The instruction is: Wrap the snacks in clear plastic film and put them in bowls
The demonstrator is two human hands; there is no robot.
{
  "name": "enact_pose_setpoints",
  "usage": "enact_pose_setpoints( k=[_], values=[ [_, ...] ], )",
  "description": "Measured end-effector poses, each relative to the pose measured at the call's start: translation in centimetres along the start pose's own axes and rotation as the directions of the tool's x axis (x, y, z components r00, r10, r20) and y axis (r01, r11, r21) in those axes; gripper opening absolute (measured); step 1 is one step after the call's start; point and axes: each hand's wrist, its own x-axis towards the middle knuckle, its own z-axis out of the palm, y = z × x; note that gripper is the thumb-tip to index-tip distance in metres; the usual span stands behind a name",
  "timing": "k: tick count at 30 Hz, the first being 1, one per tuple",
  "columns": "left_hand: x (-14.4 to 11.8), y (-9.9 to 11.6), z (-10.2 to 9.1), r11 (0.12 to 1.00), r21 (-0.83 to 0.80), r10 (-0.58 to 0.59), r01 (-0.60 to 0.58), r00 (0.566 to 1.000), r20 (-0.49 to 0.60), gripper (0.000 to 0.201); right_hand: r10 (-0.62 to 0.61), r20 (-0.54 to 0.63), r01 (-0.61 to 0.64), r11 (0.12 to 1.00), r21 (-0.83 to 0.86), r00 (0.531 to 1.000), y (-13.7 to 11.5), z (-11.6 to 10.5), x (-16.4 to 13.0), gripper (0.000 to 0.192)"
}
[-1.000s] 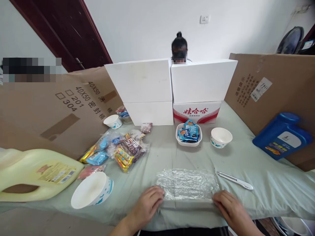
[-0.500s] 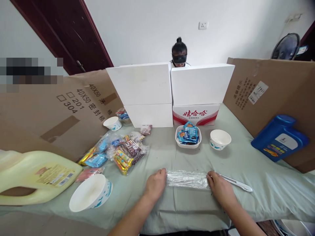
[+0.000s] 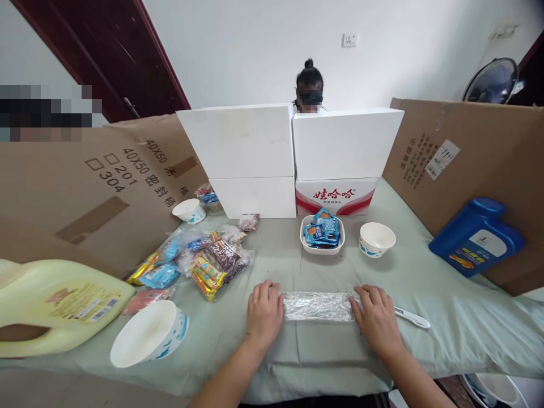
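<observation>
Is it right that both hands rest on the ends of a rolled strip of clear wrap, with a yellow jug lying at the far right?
Not quite. In the head view the left hand and right hand do rest on the wrap roll, but the yellow jug lies far left; the blue jug is right.

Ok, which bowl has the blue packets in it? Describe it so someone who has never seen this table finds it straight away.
Start at the red-and-white printed carton under the right-hand white foam box at the back of the table. Directly in front of it stands a white squarish dish heaped with blue packets. The round paper bowl just to its right is empty, as are the other bowls.
</observation>
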Motion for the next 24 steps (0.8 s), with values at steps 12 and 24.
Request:
enact_pose_setpoints(
  k=[12,24],
  values=[
    [-2.3,1.5,3.8,0.968,-0.121,0.243,-0.219,0.937,0.252,0.067,-0.319,0.349,0.27,0.945,0.184,0.881,-1.8,2.3,-1.4,0.085],
    [-1.8,5.1,-0.5,0.971,-0.231,0.121,-0.057,0.953,0.276,0.033,-0.376,0.053,0.373,0.926,0.047,0.925,1.6,-0.1,-9.8,0.057]
  ],
)
